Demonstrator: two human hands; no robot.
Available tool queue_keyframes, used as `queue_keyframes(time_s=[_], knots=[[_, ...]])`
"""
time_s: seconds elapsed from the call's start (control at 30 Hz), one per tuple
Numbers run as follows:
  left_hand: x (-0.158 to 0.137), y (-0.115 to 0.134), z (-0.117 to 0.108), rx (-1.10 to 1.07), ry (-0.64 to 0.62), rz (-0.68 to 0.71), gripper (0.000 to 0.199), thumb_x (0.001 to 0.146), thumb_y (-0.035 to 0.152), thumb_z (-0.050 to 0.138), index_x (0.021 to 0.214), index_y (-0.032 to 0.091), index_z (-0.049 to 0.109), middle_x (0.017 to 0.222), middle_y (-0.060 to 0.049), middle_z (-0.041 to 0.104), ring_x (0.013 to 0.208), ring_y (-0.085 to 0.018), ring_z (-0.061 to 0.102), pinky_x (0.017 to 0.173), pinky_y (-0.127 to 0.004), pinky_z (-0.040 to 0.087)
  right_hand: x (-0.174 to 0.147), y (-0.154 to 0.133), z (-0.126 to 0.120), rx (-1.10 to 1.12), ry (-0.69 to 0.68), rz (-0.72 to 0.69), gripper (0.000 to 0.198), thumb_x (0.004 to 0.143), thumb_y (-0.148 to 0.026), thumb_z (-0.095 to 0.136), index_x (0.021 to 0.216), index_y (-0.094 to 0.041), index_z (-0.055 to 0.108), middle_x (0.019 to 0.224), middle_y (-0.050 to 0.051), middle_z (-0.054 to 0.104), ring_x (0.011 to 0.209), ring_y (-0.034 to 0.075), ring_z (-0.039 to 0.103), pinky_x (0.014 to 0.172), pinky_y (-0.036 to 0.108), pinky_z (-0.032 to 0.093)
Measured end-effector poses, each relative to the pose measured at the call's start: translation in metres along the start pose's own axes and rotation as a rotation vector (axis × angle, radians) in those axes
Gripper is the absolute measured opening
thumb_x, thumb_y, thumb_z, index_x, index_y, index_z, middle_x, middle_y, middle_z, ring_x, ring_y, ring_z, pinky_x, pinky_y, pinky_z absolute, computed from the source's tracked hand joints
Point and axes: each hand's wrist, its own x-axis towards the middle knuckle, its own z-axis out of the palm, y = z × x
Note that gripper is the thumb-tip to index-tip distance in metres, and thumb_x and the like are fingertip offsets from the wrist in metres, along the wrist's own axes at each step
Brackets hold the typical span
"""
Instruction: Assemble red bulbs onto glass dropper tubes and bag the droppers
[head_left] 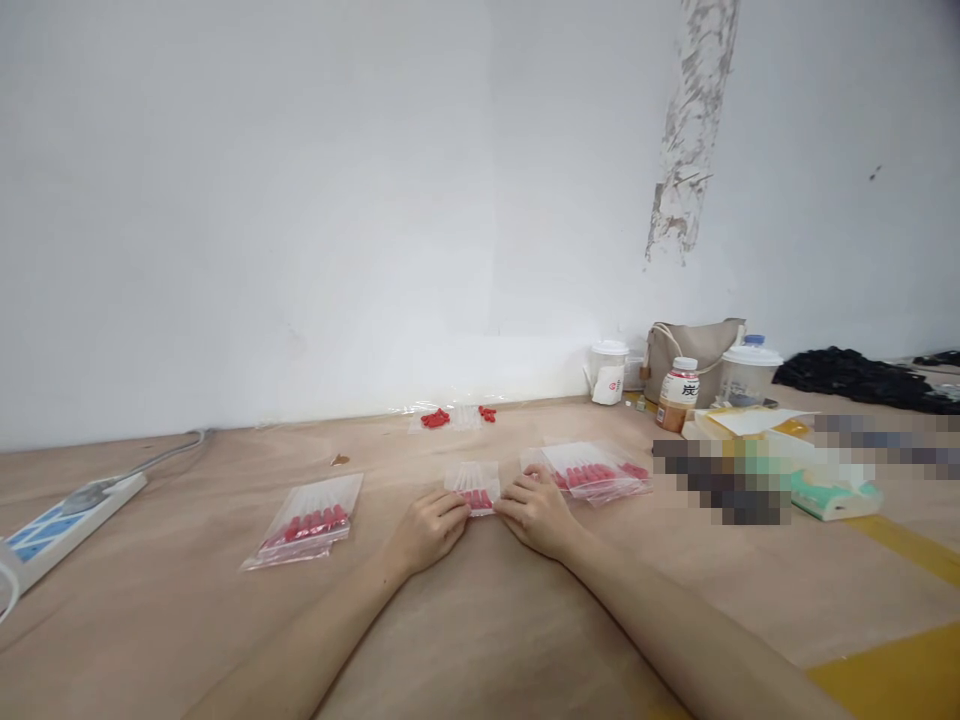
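Between my two hands, on the brown covered table, lies a small clear plastic bag (474,478) with several white or clear sticks that have red ends. My left hand (433,526) has its fingers closed on the bag's near left corner. At the near right corner, the fingers of my right hand (538,512) close on the same bag. Just beyond my right hand is a pile of similar filled bags (600,472). Another stack of filled bags (311,515) lies to the left of my left hand. My thumbs are mostly hidden.
Near the wall are small red pieces (435,418) on clear plastic. A power strip (71,525) is at far left. At right stand a lidded cup (608,375), a bottle (679,395), a grey bag (694,355) and a green tissue pack (832,492). Black material (862,378) lies farther right.
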Motion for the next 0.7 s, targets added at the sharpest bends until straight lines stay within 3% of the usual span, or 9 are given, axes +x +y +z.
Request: queue_keyframes(time_s=[0.2, 0.53, 0.7], knots=[[0.007, 0.008, 0.005, 0.006, 0.023, -0.004, 0.020, 0.085, 0.019, 0.043, 0.093, 0.019, 0.061, 0.089, -0.008, 0.064, 0.080, -0.018, 0.059, 0.073, -0.032, 0.047, 0.004, -0.007, 0.007, -0.039, 0.015, -0.019, 0.018, 0.081, -0.015, 0.041, 0.074, -0.019, 0.057, 0.066, 0.001, 0.057, 0.071, 0.014, 0.045, 0.081, 0.036, 0.024], [0.008, 0.007, 0.005, 0.190, -0.042, 0.142, 0.026, 0.087, 0.012, 0.035, 0.083, 0.015, 0.060, 0.080, -0.009, 0.063, 0.077, -0.018, 0.058, 0.069, -0.032, 0.046, 0.009, -0.015, 0.004, -0.056, 0.032, -0.064, 0.019, 0.083, -0.013, 0.037, 0.080, -0.018, 0.056, 0.068, 0.002, 0.057, 0.070, 0.013, 0.045, 0.081, 0.036, 0.024], [0.009, 0.006, 0.002, 0.295, 0.020, 0.236, 0.021, 0.087, 0.011, 0.038, 0.081, 0.013, 0.058, 0.077, -0.007, 0.062, 0.072, -0.017, 0.058, 0.066, -0.031, 0.046, 0.008, -0.015, 0.004, -0.057, 0.064, -0.072, 0.017, 0.081, -0.012, 0.040, 0.077, -0.017, 0.056, 0.067, 0.001, 0.056, 0.068, 0.013, 0.043, 0.082, 0.036, 0.023]])
